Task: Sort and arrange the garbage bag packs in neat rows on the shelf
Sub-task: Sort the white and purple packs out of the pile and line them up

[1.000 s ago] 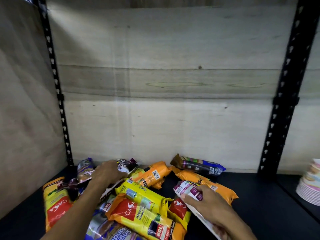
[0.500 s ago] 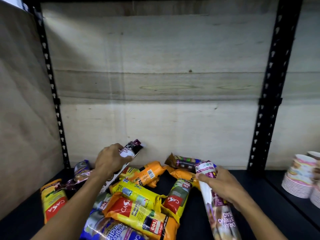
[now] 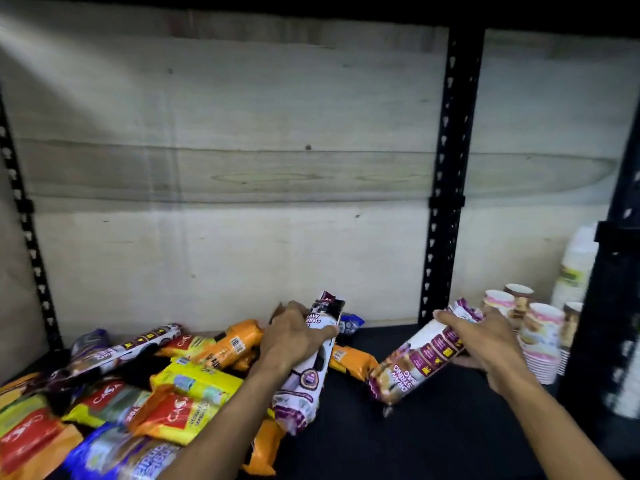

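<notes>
Left hand (image 3: 294, 337) gripping a white drawstring pack (image 3: 308, 372), right hand (image 3: 485, 341) gripping another pack (image 3: 415, 362), above dark shelf (image 3: 433, 438)

Bare black shelf floor (image 3: 433, 441) open at near right, between the heaped packs (image 3: 145, 393) on the left and the stacked paper cups (image 3: 540, 337) at far right. Black upright post (image 3: 446, 188) stands at the back, right of centre. Pile fills the left half, near to far. Space above the pile free up to the back panel (image 3: 225, 168).
</notes>
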### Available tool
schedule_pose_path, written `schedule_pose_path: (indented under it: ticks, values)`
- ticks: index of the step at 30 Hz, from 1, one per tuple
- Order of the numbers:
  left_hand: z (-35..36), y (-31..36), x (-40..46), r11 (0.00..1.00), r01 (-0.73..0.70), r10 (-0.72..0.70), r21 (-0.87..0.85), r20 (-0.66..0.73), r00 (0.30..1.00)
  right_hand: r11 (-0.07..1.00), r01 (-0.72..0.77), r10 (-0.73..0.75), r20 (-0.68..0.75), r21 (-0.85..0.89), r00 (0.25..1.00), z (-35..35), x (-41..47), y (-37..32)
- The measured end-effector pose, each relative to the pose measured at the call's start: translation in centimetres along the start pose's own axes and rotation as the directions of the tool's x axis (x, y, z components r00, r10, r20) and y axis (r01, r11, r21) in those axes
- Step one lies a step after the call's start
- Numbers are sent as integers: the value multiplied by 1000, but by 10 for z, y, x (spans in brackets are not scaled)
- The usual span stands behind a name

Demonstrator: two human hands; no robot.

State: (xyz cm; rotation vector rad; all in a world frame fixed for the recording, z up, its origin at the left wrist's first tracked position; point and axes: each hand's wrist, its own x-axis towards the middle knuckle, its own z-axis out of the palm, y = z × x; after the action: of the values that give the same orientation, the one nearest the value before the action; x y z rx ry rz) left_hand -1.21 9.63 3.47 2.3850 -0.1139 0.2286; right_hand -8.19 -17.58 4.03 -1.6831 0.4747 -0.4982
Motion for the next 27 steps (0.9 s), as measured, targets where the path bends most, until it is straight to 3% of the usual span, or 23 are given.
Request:
schedule_pose_path:
  ticks: [10,21,27]
  values:
    - [81,43,-9,997,37,-30,-62,103,994,985,126,-96,-226,122,969,-36,11,19]
    - [132,67,-18,995,97,-92,-16,216,972,980,-13,71,-286,200,956,-21,17,70]
    - [149,75,-18,995,100,-102,22,217,971,992,-84,105,-260,89,960,-21,20,94]
